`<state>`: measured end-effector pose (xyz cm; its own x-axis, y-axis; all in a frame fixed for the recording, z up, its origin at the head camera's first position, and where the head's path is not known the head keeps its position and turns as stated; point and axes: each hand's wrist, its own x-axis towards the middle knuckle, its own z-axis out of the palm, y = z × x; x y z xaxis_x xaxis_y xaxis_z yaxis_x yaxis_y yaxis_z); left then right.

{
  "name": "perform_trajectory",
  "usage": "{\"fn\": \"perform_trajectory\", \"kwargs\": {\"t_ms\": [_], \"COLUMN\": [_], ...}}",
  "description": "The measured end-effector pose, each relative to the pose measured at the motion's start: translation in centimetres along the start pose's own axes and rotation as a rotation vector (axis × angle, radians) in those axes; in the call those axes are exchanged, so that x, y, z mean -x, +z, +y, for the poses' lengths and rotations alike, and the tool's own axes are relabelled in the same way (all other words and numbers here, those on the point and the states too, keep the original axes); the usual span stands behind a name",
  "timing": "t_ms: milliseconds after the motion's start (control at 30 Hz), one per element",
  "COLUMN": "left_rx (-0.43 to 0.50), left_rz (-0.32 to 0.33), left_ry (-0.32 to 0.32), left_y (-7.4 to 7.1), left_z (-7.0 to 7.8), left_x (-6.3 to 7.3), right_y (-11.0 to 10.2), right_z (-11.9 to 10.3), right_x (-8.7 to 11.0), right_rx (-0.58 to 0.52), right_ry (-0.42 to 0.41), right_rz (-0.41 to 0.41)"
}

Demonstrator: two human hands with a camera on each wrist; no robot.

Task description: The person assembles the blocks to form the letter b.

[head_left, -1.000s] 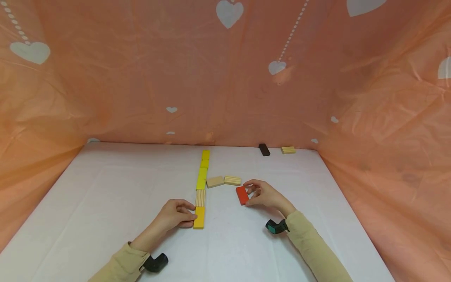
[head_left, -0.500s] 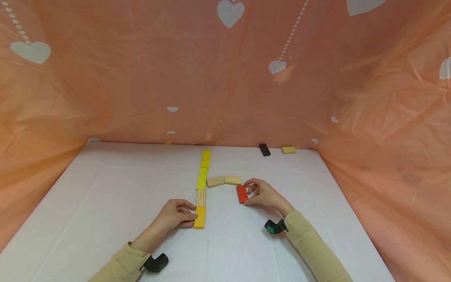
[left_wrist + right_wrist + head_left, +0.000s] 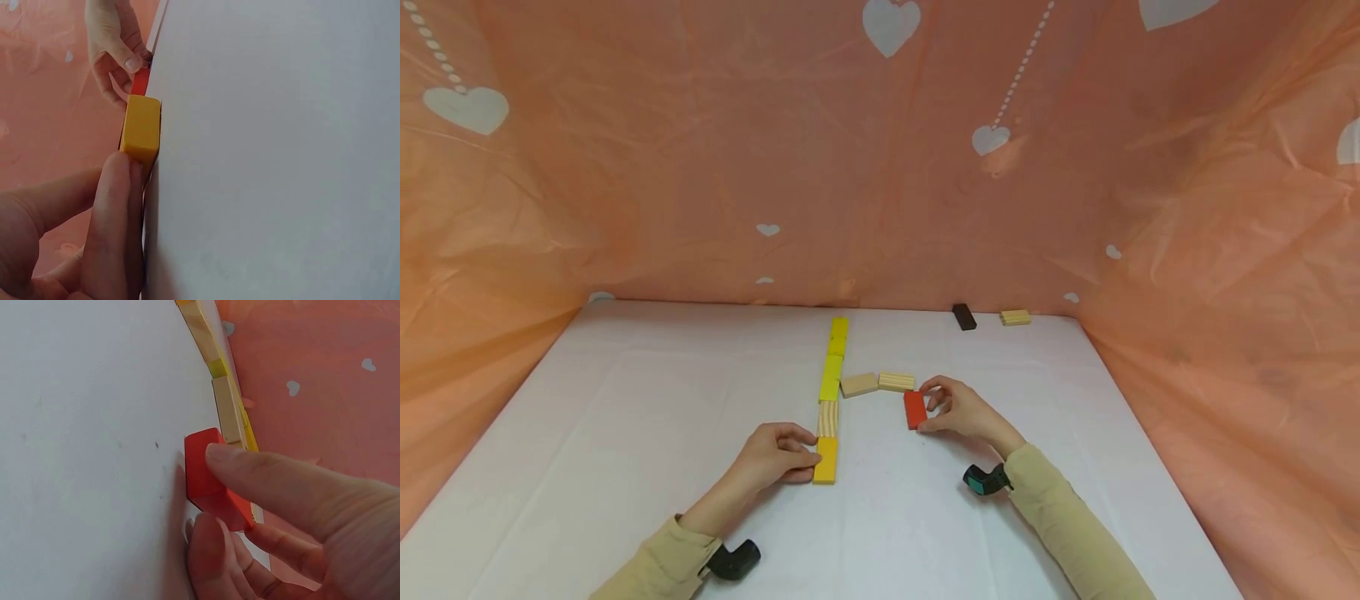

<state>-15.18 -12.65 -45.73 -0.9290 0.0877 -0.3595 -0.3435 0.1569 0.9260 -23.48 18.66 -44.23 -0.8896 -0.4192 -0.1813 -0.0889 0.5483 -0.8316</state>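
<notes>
In the head view my left hand (image 3: 775,454) has its fingertips at the left side of an orange-yellow wooden block (image 3: 827,461), the near end of a straight row. Seen from the left wrist, the fingertips meet that block's (image 3: 142,128) side close over the cloth. My right hand (image 3: 964,412) pinches a red wooden block (image 3: 915,410) between thumb and fingers, as the right wrist view also shows. The red block lies just below the right end of a striped block (image 3: 897,382), which follows a plain wooden block (image 3: 859,385) branching right from the row.
Further up the row are a striped block (image 3: 827,419) and several yellow blocks (image 3: 831,377). A black block (image 3: 964,317) and another striped block (image 3: 1015,317) lie at the back right. White cloth (image 3: 625,400) covers the table, and an orange heart-printed curtain (image 3: 820,167) surrounds it.
The right hand has shifted the red block slightly up and turned it a little more upright in the head view, closer below the striped block. The left hand stays at the orange-yellow block.
</notes>
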Motion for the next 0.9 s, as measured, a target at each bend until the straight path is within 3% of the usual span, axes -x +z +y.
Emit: {"fn": "perform_trajectory", "kwargs": {"t_ms": [667, 900], "left_rx": [0.008, 0.010], "left_rz": [0.040, 0.021], "left_ry": [-0.023, -0.013], "left_y": [0.21, 0.14], "left_z": [0.38, 0.36], "left_x": [0.42, 0.53], "right_y": [0.14, 0.20], "right_z": [0.13, 0.24], "right_x": [-0.31, -0.38], "right_rx": [0.021, 0.027], "right_ry": [-0.014, -0.008], "right_rz": [0.020, 0.018]}}
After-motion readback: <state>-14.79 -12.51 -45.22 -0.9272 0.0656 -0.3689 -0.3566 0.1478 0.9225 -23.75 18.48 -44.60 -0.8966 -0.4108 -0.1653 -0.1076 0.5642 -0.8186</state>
